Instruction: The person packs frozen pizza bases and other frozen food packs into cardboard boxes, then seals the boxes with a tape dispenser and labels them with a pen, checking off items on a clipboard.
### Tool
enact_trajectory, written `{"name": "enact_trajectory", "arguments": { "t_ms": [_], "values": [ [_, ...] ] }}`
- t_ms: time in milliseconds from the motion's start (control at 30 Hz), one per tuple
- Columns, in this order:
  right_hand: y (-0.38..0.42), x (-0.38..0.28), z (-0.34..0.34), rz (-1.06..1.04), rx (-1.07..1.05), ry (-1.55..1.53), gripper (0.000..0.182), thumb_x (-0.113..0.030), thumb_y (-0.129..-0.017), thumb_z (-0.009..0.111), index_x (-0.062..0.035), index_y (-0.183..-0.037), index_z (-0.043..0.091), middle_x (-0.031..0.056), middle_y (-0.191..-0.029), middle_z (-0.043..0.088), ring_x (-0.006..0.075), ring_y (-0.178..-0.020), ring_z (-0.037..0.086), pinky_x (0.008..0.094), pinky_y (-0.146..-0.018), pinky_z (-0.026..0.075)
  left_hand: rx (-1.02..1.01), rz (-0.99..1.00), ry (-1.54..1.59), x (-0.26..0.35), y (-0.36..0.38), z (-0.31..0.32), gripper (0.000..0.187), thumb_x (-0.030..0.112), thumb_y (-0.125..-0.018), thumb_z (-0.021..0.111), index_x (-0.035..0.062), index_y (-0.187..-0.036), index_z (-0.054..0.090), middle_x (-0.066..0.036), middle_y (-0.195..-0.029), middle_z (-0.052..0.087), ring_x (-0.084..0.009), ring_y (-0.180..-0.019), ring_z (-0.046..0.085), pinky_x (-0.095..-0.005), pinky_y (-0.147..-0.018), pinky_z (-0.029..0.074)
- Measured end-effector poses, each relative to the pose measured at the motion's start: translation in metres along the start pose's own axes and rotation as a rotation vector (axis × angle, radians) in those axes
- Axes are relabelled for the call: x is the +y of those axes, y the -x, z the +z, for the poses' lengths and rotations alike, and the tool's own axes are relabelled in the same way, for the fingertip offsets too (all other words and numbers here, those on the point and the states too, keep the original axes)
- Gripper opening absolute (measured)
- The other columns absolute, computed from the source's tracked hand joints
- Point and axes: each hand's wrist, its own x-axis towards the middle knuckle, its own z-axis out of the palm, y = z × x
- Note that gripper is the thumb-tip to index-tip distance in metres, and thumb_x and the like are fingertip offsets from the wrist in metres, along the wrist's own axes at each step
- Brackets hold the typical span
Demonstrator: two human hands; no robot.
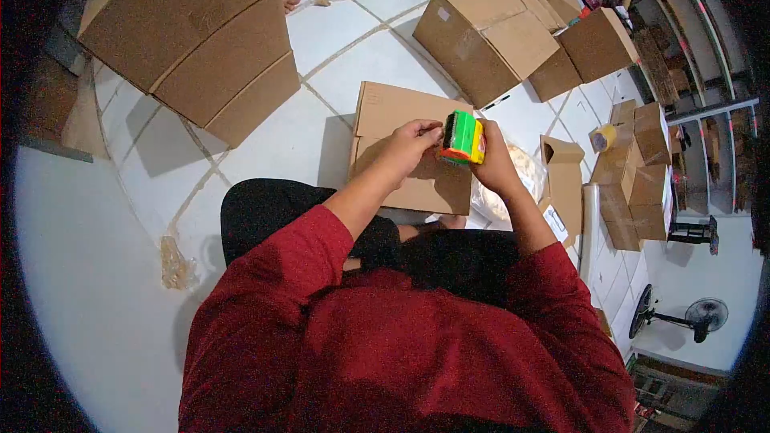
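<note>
My right hand (498,163) is wrapped round a chunky green and yellow tape dispenser (463,138) with a black edge and some orange at its lower end. Close to its left side, my left hand (411,149) has its fingers pinched together; what they hold, if anything, is too small to make out. Both hands are above a closed cardboard box (405,107) on the floor in front of my legs. Just right of this box lies a clear plastic bag (517,186) with pale contents, partly hidden by my right forearm.
Large cardboard boxes (200,40) stand at upper left, and more boxes (481,32) at upper right. An opened carton (565,184) lies to the right. A yellowish tape roll (603,138) rests on stacked boxes. Crumpled plastic (175,263) is on the floor; a fan (704,317) stands far right.
</note>
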Motion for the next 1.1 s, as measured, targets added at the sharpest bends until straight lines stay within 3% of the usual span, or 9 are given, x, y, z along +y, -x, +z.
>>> {"name": "enact_trajectory", "arguments": {
  "t_ms": [133, 200, 233, 300, 433, 600, 733, 800, 1100],
  "values": [
    [0.0, -0.003, 0.002, -0.065, 0.035, 0.042, 0.058, -0.012, -0.057, 0.068, -0.0048, -0.109, 0.042, 0.0188, -0.098, 0.047, 0.0348, -0.093, 0.046, 0.0372, -0.079, 0.037, 0.013, 0.096, -0.084, 0.009, 0.001, 0.004, 0.024, 0.015, -0.078, 0.054, -0.0035, -0.093, 0.054, -0.008, -0.081, 0.058, -0.0146, -0.073, 0.055, -0.0238, -0.065, 0.043],
    [-0.001, -0.015, -0.001, 0.028, -0.034, 0.191, 0.07, -0.01, -0.057, 0.067, -0.0161, -0.12, 0.037, 0.018, -0.097, 0.046, 0.0349, -0.091, 0.046, 0.0377, -0.077, 0.039, 0.254, 0.186, -0.529, 0.024, 0.01, 0.006, 0.017, 0.011, -0.076, 0.054, -0.0035, -0.084, 0.057, -0.006, -0.069, 0.059, -0.0153, -0.063, 0.055, -0.0265, -0.058, 0.044],
    [-0.002, -0.02, -0.001, 0.028, -0.033, 0.186, 0.07, -0.01, -0.057, 0.067, -0.0161, -0.12, 0.037, 0.018, -0.097, 0.046, 0.0349, -0.091, 0.046, 0.0377, -0.077, 0.039, 0.254, 0.184, -0.534, 0.02, 0.008, 0.002, 0.017, 0.011, -0.076, 0.054, -0.0035, -0.084, 0.057, -0.006, -0.069, 0.059, -0.0153, -0.063, 0.055, -0.0265, -0.058, 0.044],
    [-0.006, -0.027, -0.001, -0.123, -0.102, 0.401, 0.079, -0.008, -0.057, 0.065, -0.0305, -0.124, 0.031, 0.017, -0.096, 0.045, 0.034, -0.089, 0.047, 0.0378, -0.075, 0.04, 0.321, 0.245, -0.42, 0.008, 0.005, -0.012, 0.013, 0.009, -0.075, 0.053, -0.0034, -0.077, 0.057, -0.006, -0.061, 0.057, -0.0144, -0.057, 0.053, -0.0272, -0.053, 0.043],
    [-0.011, -0.048, -0.004, -0.166, -0.18, 0.634, 0.074, -0.003, -0.063, 0.057, -0.0369, -0.123, 0.03, 0.0149, -0.096, 0.046, 0.0298, -0.084, 0.047, 0.0353, -0.075, 0.039, 0.339, 0.091, -0.263, 0.019, 0.012, -0.065, 0.011, 0.008, -0.075, 0.052, -0.0023, -0.078, 0.057, -0.005, -0.062, 0.055, -0.0116, -0.055, 0.05, -0.024, -0.05, 0.041],
    [-0.019, -0.062, 0.015, -0.207, -0.203, 0.718, 0.075, -0.003, -0.061, 0.059, -0.0384, -0.122, 0.032, 0.0113, -0.092, 0.046, 0.0273, -0.086, 0.046, 0.0358, -0.075, 0.037, 0.432, 0.055, 0.092, 0.005, 0.019, -0.106, 0.01, 0.011, -0.078, 0.051, 0.0023, -0.074, 0.053, -0.001, -0.063, 0.05, -0.007, -0.051, 0.045, -0.0186, -0.047, 0.036],
    [-0.029, -0.07, 0.028, -0.266, -0.214, 0.772, 0.071, -0.008, -0.06, 0.061, -0.038, -0.12, 0.036, 0.0087, -0.09, 0.045, 0.0247, -0.085, 0.046, 0.0347, -0.073, 0.037, 0.46, 0.17, -0.015, 0.003, 0.019, -0.107, 0.015, 0.016, -0.08, 0.051, 0.0032, -0.071, 0.052, -0.001, -0.061, 0.048, -0.0062, -0.05, 0.041, -0.0183, -0.046, 0.034],
    [-0.032, -0.074, 0.039, -0.288, -0.197, 0.803, 0.069, -0.011, -0.06, 0.061, -0.0376, -0.119, 0.038, 0.0081, -0.09, 0.046, 0.0242, -0.084, 0.046, 0.034, -0.072, 0.037, 0.658, 0.212, -0.154, 0.001, 0.018, -0.108, 0.019, 0.02, -0.081, 0.051, 0.0031, -0.071, 0.052, 0.0, -0.059, 0.046, -0.0059, -0.049, 0.04, -0.0181, -0.044, 0.033],
    [-0.043, -0.088, 0.063, -0.331, -0.189, 0.918, 0.063, -0.021, -0.059, 0.064, -0.0362, -0.116, 0.042, 0.0064, -0.09, 0.047, 0.0226, -0.084, 0.047, 0.0336, -0.072, 0.037, 0.816, 0.191, -0.096, -0.041, -0.006, -0.136, 0.024, 0.023, -0.08, 0.051, 0.0024, -0.067, 0.053, -0.001, -0.058, 0.05, -0.0073, -0.048, 0.041, -0.0207, -0.044, 0.034]
  ]
}}
